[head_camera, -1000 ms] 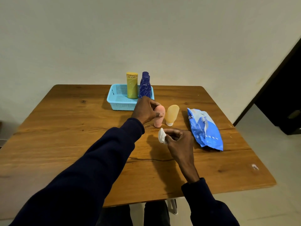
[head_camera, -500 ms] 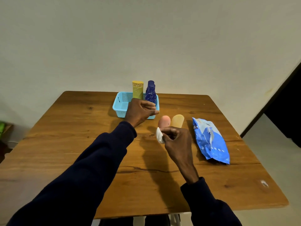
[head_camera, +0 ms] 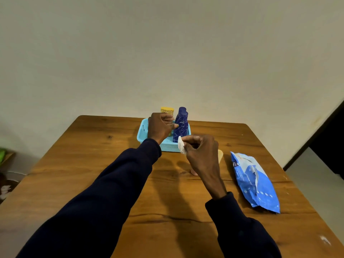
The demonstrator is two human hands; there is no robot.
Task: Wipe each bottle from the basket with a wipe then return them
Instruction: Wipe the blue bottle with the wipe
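A light blue basket (head_camera: 142,131) stands at the far middle of the wooden table (head_camera: 93,174). In it stand a yellow-green bottle (head_camera: 167,110) and a dark blue bottle (head_camera: 181,125). My left hand (head_camera: 160,127) is at the basket in front of the yellow-green bottle, fingers loosely curled, thumb tip at the blue bottle's side. My right hand (head_camera: 202,151) pinches a small white wipe (head_camera: 181,146) just in front of the basket. It hides most of a pink bottle (head_camera: 193,172) and a pale orange bottle (head_camera: 220,155) on the table.
A blue pack of wipes (head_camera: 255,183) lies on the table to the right of my right hand. A plain wall rises behind the table's far edge. Floor and a dark doorway show at the right.
My left hand has let go of the pink bottle and moved back to the bottles in the basket. My right hand has risen with the wipe and now covers the two bottles on the table.
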